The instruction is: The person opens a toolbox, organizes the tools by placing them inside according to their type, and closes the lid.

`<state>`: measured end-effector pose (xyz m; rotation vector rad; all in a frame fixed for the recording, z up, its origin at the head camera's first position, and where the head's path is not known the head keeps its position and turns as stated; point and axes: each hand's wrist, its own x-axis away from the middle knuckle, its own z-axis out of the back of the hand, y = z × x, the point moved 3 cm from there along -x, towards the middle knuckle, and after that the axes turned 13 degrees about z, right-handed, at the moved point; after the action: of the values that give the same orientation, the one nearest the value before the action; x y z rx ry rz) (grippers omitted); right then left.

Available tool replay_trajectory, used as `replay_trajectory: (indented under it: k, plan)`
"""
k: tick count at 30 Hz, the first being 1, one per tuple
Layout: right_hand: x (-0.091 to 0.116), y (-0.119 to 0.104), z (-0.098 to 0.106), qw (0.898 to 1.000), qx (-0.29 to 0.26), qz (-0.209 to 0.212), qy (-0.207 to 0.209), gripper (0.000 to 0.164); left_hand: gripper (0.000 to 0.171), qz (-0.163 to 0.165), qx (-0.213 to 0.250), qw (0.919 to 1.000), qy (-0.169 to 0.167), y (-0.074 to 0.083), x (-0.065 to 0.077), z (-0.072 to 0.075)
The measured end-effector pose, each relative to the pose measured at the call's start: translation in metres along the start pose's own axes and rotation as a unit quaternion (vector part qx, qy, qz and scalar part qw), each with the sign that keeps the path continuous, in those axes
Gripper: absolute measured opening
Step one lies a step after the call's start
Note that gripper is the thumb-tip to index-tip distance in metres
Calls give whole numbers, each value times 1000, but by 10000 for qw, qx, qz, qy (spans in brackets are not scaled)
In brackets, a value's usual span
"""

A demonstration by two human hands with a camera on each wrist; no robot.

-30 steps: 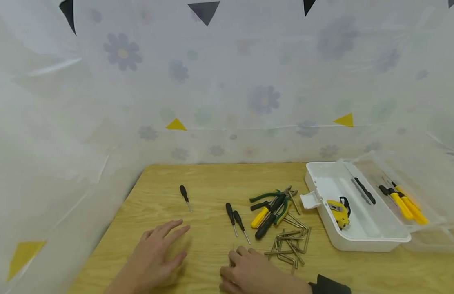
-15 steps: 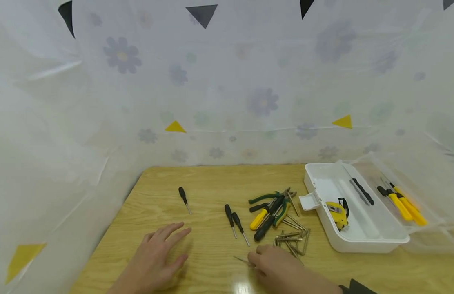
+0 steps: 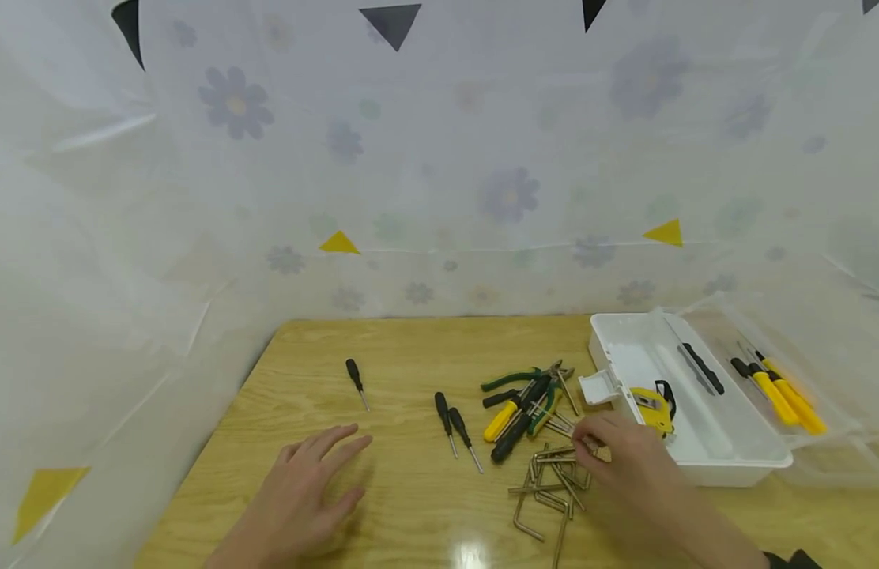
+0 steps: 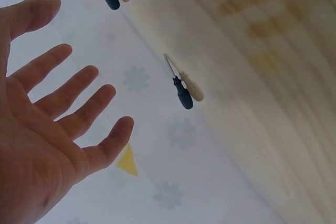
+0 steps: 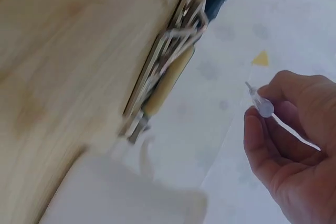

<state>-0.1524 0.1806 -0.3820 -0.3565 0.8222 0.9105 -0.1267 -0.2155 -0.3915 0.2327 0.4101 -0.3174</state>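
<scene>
My right hand [image 3: 624, 450] pinches a small pale translucent piece [image 5: 264, 107] with a thin metal tip, between thumb and fingertips. Its exact kind cannot be told, and in the head view the fingers hide it. The hand hovers at the right of a heap of brass-coloured hex keys [image 3: 539, 488], before the white toolbox [image 3: 717, 476]. My left hand [image 3: 304, 490] is held over the table's left part with fingers spread, touching nothing. Beyond it lies a black screwdriver [image 3: 353, 371]; two more black screwdrivers [image 3: 443, 408] lie side by side to its right.
Green-handled pliers [image 3: 511, 381], a yellow-handled tool [image 3: 500, 421] and black-handled tools pile up behind the hex keys. Inside the toolbox are a yellow tape measure [image 3: 651, 407] and a black-handled blade [image 3: 704, 368]. Its transparent lid stands open, holding several yellow-handled screwdrivers [image 3: 776, 395].
My right hand has moved right and away from me with the small piece, from the table's front middle to beside the toolbox. More hex keys show now. The left hand has hardly moved.
</scene>
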Motion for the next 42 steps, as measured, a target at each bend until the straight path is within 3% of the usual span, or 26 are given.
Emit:
replay_trajectory:
  k: [1, 2, 5, 7, 13, 22, 28, 35, 42]
  plan:
    - [2, 5, 5, 9999, 127, -32, 90, 10, 60, -18, 13, 10000, -31, 1, -1, 0]
    - [5, 10, 11, 9994, 290, -98, 154, 12, 60, -29, 27, 10000, -74, 3, -2, -1]
    - [13, 24, 28, 9968, 647, -371, 281, 50, 59, -128, 125, 9997, -193, 8, -6, -4]
    - [18, 33, 40, 9942, 865, -582, 266, 58, 58, -189, 195, 9992, -279, 11, -8, -7]
    - [35, 59, 70, 9844, 1306, -1150, 247, 8, 59, -381, 337, 9967, -637, 24, -18, -17]
    - [56, 84, 98, 9723, 1591, -1558, 706, 9, 58, -806, 465, 9915, -908, 49, -27, -28]
    - [63, 93, 109, 9623, 1902, -1900, 425, 5, 54, -1002, 561, 9871, -1113, 66, -32, -33]
    - [72, 98, 106, 9513, 1879, -2405, -437, 4, 53, -971, 717, 9831, -1375, 71, -30, -33]
    - [69, 97, 103, 9557, 2078, -2073, -210, 20, 54, -1040, 522, 9873, -1080, 69, -28, -35]
